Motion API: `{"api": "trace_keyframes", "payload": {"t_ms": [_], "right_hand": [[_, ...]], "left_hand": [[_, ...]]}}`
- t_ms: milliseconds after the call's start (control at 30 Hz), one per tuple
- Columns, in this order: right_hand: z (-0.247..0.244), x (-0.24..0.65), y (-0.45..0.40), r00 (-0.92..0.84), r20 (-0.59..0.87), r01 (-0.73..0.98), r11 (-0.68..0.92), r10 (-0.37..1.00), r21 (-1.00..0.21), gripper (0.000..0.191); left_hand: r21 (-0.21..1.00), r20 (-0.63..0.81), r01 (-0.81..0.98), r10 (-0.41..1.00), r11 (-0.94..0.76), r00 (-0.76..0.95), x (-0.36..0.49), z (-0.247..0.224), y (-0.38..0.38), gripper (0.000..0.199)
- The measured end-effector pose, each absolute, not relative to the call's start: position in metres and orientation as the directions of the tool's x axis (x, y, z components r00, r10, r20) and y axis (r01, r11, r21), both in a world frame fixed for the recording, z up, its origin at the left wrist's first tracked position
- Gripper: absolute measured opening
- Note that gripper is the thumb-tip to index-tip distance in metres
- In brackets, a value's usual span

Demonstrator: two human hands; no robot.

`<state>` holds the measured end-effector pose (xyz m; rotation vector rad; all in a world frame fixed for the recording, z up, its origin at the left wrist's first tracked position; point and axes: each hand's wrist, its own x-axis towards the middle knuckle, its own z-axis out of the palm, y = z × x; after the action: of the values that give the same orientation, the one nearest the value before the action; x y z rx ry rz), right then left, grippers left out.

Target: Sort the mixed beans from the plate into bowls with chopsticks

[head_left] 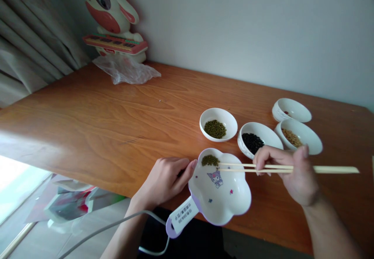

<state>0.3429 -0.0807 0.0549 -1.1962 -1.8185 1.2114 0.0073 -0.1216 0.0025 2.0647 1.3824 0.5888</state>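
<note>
My right hand (299, 183) is closed round a pair of wooden chopsticks (336, 170). Their tips reach into a white flower-shaped dish (236, 194) with a purple rim and handle, beside a small heap of mung beans (209, 160). At the dish's left rim, my left hand (165, 179) grips the edge between thumb and curled fingers. Just behind the dish stands a white bowl (232, 123) with more mung beans (215, 129). A second bowl (270, 136), partly behind my right hand, holds black beans (252, 142). Whether the tips pinch a bean is too small to tell.
At the right, one bowl (312, 138) contains pale beans or nuts, and another bowl (299, 111) a few brown bits. A cow-shaped toy keyboard (115, 43) and a clear plastic bag (128, 72) sit at the back left. A grey cable (117, 223) crosses my left forearm.
</note>
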Motion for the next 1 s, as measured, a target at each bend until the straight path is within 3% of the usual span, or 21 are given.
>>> {"api": "trace_keyframes", "payload": {"t_ms": [300,1000], "right_hand": [[0.049,0.346,-0.083,-0.467,0.074,0.299,0.235,0.881,-0.925,0.091],[0.047,0.334,-0.085,-0.411,0.152,0.191,0.248,0.899,-0.95,0.089]], "left_hand": [[0.679,0.043,0.671,0.928,-0.299,0.371,0.007,0.003,-0.122,0.049],[0.676,0.048,0.67,0.925,-0.307,0.376,0.007,0.004,-0.122,0.049]]}}
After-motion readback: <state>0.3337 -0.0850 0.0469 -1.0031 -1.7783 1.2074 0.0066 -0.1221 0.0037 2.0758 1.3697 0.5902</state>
